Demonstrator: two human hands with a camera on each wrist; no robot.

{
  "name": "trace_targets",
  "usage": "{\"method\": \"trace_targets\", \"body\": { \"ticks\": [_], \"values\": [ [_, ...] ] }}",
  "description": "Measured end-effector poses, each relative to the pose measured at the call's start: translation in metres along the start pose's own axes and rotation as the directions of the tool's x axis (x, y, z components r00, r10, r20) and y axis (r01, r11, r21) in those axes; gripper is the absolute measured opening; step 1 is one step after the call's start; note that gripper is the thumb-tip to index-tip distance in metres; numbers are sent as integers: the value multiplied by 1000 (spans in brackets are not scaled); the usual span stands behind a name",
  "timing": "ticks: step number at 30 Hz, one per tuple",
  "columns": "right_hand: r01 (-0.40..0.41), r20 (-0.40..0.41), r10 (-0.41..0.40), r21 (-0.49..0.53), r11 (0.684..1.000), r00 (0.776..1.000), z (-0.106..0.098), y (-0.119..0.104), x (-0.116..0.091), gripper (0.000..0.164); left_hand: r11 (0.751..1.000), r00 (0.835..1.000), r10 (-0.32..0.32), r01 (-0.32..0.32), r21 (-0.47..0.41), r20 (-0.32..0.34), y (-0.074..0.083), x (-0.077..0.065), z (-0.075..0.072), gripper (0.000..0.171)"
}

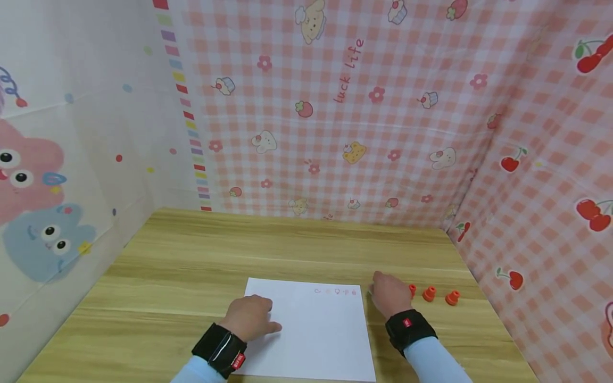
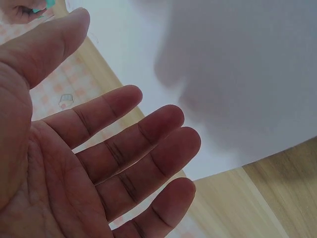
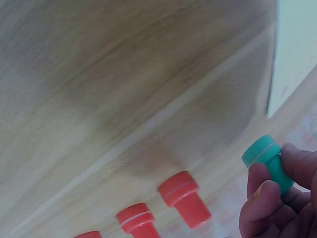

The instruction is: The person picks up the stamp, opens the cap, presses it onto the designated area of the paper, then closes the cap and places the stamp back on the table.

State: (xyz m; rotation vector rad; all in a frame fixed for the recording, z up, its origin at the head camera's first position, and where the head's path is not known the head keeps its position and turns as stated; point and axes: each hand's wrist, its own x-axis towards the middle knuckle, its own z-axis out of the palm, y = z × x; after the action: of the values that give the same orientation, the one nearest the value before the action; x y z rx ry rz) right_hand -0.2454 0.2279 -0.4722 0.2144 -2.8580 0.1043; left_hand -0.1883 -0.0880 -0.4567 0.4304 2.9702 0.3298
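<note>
A white sheet of paper (image 1: pixel 311 335) lies on the wooden table, with a short row of small faint prints (image 1: pixel 337 291) along its far edge. Over the paper's left side is my left hand (image 1: pixel 250 317), its fingers spread and holding nothing; the left wrist view shows the bare palm and fingers (image 2: pixel 163 116). Just past the paper's right edge, my right hand (image 1: pixel 390 295) pinches a small green stamp (image 3: pixel 270 161) between thumb and fingers. The head view hides that stamp behind the hand. Several red stamps (image 1: pixel 429 293) stand in a row right of this hand.
The wooden table (image 1: pixel 191 250) reaches back to a pink checked cloth (image 1: pixel 306 133) hung as a wall. Another checked cloth with cherries (image 1: pixel 551 239) closes off the right side, and a white cartoon-print cloth (image 1: pixel 119 133) the left.
</note>
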Motion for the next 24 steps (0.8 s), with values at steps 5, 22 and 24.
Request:
{"method": "trace_targets", "body": {
  "ticks": [5,22,24],
  "values": [
    [-9,1,9,53,999,1000,-7,-9,1,19,1000,1000,15,-15,0,-15,2,0,1,42],
    [-57,98,44,143,988,994,-14,-47,0,20,999,998,46,-45,26,-42,7,3,2,43],
    [-56,102,41,146,988,994,-14,-50,-1,20,999,998,46,-45,26,-42,8,4,2,43]
  ]
}}
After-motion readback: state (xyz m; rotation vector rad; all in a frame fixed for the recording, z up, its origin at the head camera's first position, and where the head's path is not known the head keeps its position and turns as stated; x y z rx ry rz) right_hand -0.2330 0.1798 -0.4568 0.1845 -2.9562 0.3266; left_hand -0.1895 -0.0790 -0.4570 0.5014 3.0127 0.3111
